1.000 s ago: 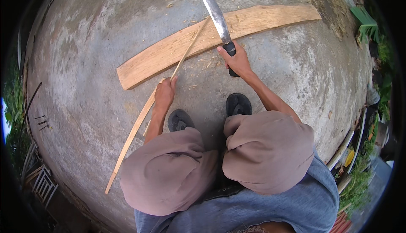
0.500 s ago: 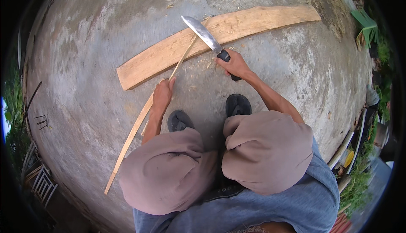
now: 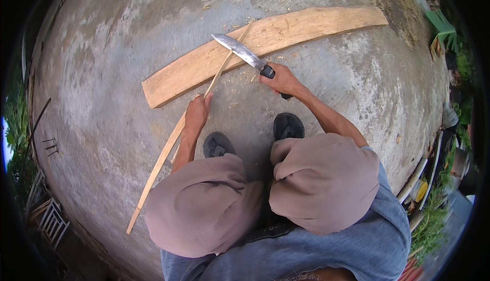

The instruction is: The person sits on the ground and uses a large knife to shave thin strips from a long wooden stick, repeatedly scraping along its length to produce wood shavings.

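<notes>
My left hand (image 3: 196,112) is closed around a long thin wooden strip (image 3: 158,168). The strip's far end rests across a thick wooden plank (image 3: 311,24), while its near end reaches down past my left knee. A large knife (image 3: 239,50) with a broad steel blade and a black handle is gripped in my right hand (image 3: 282,79). Its blade lies across the strip above the plank, tip pointing up and left. Pale wood shavings are scattered on the plank and around it.
The plank lies on a rough, stained concrete floor (image 3: 102,102). Two dark sandals (image 3: 288,127) are on my feet, close behind the plank. Plants, poles and a yellow object (image 3: 421,191) line the right edge; a white slatted frame (image 3: 52,224) stands at the lower left.
The knife has slid along the strip toward me, its tip shifting down and slightly left. My left hand, the strip and the plank stay nearly where they were.
</notes>
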A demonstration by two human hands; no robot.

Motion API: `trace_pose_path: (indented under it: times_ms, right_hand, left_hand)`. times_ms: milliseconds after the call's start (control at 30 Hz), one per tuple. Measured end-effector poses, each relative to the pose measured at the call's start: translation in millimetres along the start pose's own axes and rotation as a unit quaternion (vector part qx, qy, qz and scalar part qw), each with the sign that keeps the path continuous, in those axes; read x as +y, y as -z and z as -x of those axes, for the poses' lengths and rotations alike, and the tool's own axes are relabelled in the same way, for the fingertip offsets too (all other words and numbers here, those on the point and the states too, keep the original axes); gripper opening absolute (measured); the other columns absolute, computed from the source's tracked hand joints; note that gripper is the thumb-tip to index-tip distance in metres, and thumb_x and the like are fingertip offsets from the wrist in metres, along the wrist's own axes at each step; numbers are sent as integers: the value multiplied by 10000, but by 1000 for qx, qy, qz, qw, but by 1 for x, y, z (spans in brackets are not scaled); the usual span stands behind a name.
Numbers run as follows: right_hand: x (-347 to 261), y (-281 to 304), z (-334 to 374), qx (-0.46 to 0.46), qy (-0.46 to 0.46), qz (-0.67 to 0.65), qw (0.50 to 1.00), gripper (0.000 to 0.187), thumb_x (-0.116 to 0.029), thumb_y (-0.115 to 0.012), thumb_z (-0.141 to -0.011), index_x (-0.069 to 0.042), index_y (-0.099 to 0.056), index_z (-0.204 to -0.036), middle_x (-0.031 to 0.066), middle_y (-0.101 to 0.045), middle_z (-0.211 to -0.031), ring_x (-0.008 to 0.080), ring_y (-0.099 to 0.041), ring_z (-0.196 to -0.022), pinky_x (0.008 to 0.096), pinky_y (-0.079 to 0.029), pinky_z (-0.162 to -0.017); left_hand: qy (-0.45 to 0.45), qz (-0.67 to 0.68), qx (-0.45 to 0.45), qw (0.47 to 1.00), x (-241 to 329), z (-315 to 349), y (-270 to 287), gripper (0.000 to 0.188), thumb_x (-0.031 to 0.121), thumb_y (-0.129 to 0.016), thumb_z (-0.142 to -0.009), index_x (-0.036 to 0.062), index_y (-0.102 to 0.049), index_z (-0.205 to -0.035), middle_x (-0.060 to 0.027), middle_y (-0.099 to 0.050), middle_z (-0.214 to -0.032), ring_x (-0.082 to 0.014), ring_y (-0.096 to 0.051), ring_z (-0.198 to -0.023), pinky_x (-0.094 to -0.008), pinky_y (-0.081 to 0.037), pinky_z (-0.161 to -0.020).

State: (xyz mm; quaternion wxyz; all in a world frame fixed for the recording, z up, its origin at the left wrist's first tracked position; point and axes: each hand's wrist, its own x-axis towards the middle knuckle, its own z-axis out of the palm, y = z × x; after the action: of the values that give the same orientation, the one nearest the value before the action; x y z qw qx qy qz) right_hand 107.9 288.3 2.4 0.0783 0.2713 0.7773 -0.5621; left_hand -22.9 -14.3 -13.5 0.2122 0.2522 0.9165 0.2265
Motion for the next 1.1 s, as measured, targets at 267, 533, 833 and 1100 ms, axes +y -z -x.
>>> trace_pose_path:
  times_ms: [267,533,833,1100]
  right_hand:
    - [3,-5,-3,-10,-1,-9,1000,296,-284,-730,-917,-8,-629,-954,68,-617,-666,153,-606,-516,354,-491,-493]
    - [-13,2,7,-48,-21,44,998,341,-322,-741,-940,-10,-622,-1012,104,-646,-735,213,-644,-578,374,-529,-558]
    - [-26,-19,42,15,265,304,915,403,-256,-688,-968,-39,-473,-1231,202,-655,-1048,440,-701,-849,528,-567,-709]
    - [-22,-16,19,63,239,353,902,396,-227,-705,-946,-55,-470,-1214,191,-655,-1011,432,-717,-802,516,-577,-648]
  left_hand:
    - [15,3,1,1000,-8,-2,-4,509,401,-586,-1063,-66,-685,-888,-370,-669,-867,-555,-668,-892,-598,-518,-765]
    - [32,17,-17,999,-2,2,1,537,415,-570,-1071,-80,-677,-892,-368,-666,-854,-555,-669,-883,-595,-511,-763]
    - [69,52,-44,995,13,11,-10,558,426,-570,-1068,-77,-710,-870,-376,-657,-830,-558,-664,-894,-592,-511,-774]
    - [61,46,-34,996,15,10,-10,518,412,-575,-1065,-69,-719,-938,-381,-665,-874,-563,-660,-918,-594,-516,-788]
